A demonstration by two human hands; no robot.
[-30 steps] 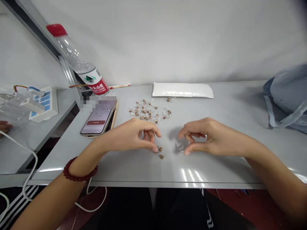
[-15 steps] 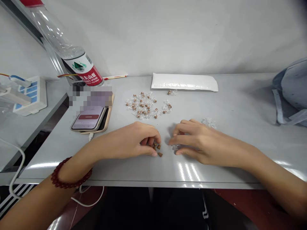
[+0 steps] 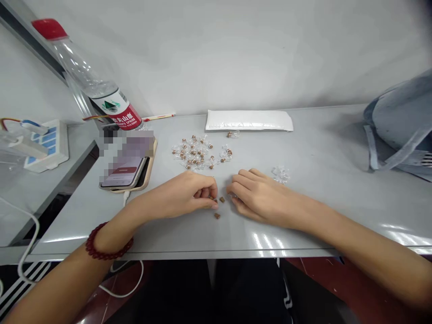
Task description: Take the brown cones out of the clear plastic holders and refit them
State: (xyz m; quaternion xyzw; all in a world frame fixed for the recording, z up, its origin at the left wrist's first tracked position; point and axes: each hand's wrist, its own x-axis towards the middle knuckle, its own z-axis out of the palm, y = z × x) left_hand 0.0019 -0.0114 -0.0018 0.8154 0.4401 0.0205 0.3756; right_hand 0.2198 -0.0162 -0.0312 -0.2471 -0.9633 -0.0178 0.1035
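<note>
My left hand [image 3: 180, 194] rests on the grey table [image 3: 313, 144] with its fingers curled, and their tips reach a small brown piece [image 3: 212, 197]. Two more brown pieces [image 3: 222, 199] lie just beyond, one of them [image 3: 217, 216] below the fingertips. My right hand [image 3: 259, 196] lies close by, fingers loosely bent toward the left hand. Whatever lies under it is hidden. A heap of brown pieces in clear wrappers [image 3: 192, 153] sits farther back, and loose clear wrappers [image 3: 280, 174] lie beyond the right hand.
A white padded envelope [image 3: 249, 120] lies at the table's back edge. A phone [image 3: 123, 172] sits at the left, behind it a water bottle [image 3: 116, 108]. A blue-grey bag [image 3: 398, 112] lies at the right. A power strip [image 3: 45, 146] stands on a lower surface at the left.
My right hand has slid left, closer to my left hand, and now covers the clear piece it was above. The whole view has shifted slightly.
</note>
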